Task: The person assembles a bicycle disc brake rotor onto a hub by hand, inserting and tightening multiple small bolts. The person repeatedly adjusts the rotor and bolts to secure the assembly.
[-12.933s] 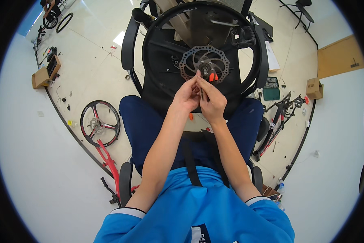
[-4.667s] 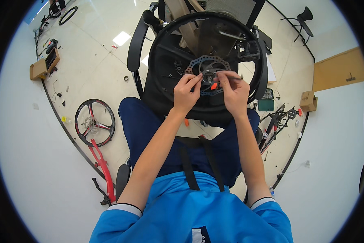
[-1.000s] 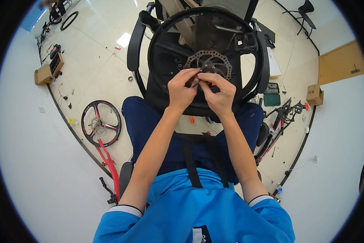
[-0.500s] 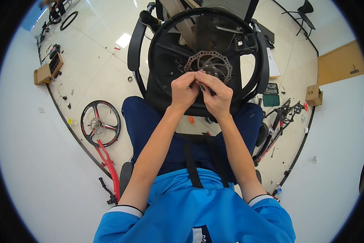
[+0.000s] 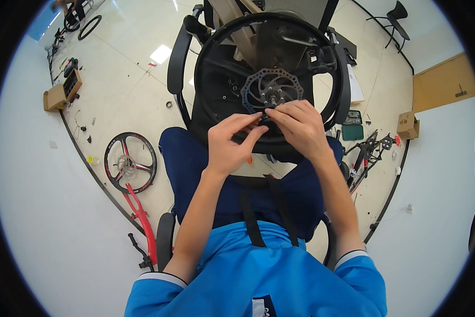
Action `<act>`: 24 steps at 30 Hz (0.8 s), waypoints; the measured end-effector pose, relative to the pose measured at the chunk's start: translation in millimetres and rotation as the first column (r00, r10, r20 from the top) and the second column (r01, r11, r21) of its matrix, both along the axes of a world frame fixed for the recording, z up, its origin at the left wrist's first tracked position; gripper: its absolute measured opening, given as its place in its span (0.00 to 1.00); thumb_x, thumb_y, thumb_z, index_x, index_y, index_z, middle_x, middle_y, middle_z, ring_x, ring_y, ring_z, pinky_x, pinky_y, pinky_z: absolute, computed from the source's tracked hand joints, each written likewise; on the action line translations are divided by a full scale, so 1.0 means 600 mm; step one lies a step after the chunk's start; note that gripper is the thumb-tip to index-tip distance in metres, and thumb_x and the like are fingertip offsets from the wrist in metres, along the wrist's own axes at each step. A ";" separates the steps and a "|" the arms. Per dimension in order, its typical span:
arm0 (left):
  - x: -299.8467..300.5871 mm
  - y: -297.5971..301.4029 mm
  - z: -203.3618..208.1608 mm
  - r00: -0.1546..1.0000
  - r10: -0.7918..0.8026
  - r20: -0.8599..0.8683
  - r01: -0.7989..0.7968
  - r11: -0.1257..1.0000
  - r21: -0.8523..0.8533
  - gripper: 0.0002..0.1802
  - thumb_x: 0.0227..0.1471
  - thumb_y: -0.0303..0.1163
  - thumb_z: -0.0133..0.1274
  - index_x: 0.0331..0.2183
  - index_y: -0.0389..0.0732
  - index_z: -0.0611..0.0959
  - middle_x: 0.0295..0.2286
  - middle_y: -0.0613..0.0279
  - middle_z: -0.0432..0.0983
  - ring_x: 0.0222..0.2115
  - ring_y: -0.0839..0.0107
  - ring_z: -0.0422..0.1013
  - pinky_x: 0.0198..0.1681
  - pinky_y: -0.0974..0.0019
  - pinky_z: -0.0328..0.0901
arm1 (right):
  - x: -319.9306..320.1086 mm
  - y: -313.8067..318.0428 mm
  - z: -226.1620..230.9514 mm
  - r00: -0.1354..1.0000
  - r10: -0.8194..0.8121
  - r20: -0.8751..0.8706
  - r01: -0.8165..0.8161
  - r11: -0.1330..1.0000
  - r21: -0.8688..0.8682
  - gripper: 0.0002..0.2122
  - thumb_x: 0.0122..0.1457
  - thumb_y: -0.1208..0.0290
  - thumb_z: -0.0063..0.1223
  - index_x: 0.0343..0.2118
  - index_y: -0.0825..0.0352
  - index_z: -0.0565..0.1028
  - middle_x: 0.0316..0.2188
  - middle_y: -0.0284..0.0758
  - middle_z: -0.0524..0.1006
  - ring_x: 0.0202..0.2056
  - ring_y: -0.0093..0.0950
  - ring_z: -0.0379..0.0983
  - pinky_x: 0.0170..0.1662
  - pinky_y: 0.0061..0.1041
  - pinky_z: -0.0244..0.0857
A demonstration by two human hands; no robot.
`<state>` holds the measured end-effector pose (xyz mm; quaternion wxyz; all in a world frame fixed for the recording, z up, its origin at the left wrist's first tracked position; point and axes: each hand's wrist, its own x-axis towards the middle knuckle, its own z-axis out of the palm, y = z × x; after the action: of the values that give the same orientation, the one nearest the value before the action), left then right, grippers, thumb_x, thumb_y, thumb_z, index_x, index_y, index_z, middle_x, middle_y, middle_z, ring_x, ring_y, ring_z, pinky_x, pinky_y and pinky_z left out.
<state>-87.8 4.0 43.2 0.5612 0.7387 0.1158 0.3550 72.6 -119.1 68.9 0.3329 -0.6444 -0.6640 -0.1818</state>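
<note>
A black wheel [image 5: 269, 18] lies across the seat of a black office chair in front of me. At its hub sit a perforated brake disc [image 5: 250, 87] and a threaded axle [image 5: 273, 99]. Just on the near side of that axle, my left hand [image 5: 228, 141] and my right hand [image 5: 304, 126] meet fingertip to fingertip. Thumb and fingers of the left are pinched, and the right's fingers are bent together. Between them is a small dark part [image 5: 264, 117], mostly covered by the fingers, so its kind cannot be told.
Chair armrests [image 5: 179, 66] flank the wheel. On the floor to the left lie a three-spoke wheel [image 5: 109, 164], a red fork-like frame part [image 5: 146, 224] and an open cardboard box [image 5: 55, 98]. A bicycle frame [image 5: 361, 158] and a green tool case [image 5: 352, 132] lie right.
Both hands have come off the axle toward me and spread apart, the left going left and the right going right. The axle end now shows.
</note>
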 end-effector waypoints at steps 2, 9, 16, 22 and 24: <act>0.014 0.003 -0.006 0.998 0.065 -0.026 -0.060 0.987 0.150 0.10 0.50 0.19 0.61 0.38 0.33 0.86 0.30 0.55 0.82 0.29 0.70 0.79 0.34 0.72 0.71 | 0.017 0.002 0.009 0.992 0.047 0.117 -0.036 0.995 -0.097 0.13 0.45 0.75 0.60 0.37 0.64 0.82 0.32 0.28 0.79 0.36 0.27 0.75 0.41 0.28 0.67; 0.103 0.037 -0.037 0.972 0.235 -0.007 -0.219 0.916 0.335 0.05 0.46 0.23 0.64 0.28 0.32 0.84 0.22 0.53 0.77 0.21 0.63 0.75 0.26 0.67 0.68 | 0.094 0.097 0.087 0.841 0.256 0.477 -0.051 0.914 -0.401 0.03 0.47 0.68 0.57 0.20 0.59 0.78 0.27 0.25 0.76 0.36 0.25 0.72 0.44 0.26 0.61; 0.137 0.035 -0.085 0.946 0.323 -0.033 -0.298 0.903 0.311 0.07 0.45 0.23 0.64 0.24 0.32 0.82 0.20 0.52 0.77 0.19 0.60 0.76 0.25 0.65 0.68 | 0.097 0.151 0.070 0.735 0.335 0.589 0.062 0.833 -0.550 0.04 0.46 0.68 0.65 0.19 0.57 0.80 0.26 0.23 0.76 0.37 0.23 0.72 0.44 0.27 0.60; 0.142 0.025 -0.098 0.926 0.377 0.001 -0.356 0.873 0.333 0.08 0.45 0.23 0.63 0.21 0.32 0.80 0.19 0.52 0.76 0.19 0.59 0.76 0.25 0.63 0.68 | 0.077 0.158 0.074 0.700 0.371 0.610 0.108 0.790 -0.604 0.04 0.48 0.70 0.63 0.19 0.55 0.79 0.26 0.23 0.76 0.36 0.23 0.74 0.43 0.26 0.61; 0.142 0.023 -0.095 0.924 0.381 0.028 -0.369 0.869 0.330 0.08 0.45 0.23 0.63 0.21 0.33 0.80 0.19 0.52 0.76 0.19 0.58 0.75 0.25 0.62 0.68 | 0.075 0.157 0.080 0.696 0.388 0.604 0.090 0.787 -0.610 0.04 0.47 0.70 0.62 0.19 0.55 0.79 0.26 0.23 0.77 0.36 0.23 0.74 0.43 0.26 0.61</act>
<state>-2.6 17.9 -13.6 0.3479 0.7919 0.2065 0.4573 117.4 -24.9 116.9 -0.1513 -0.5360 -0.8140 -0.1649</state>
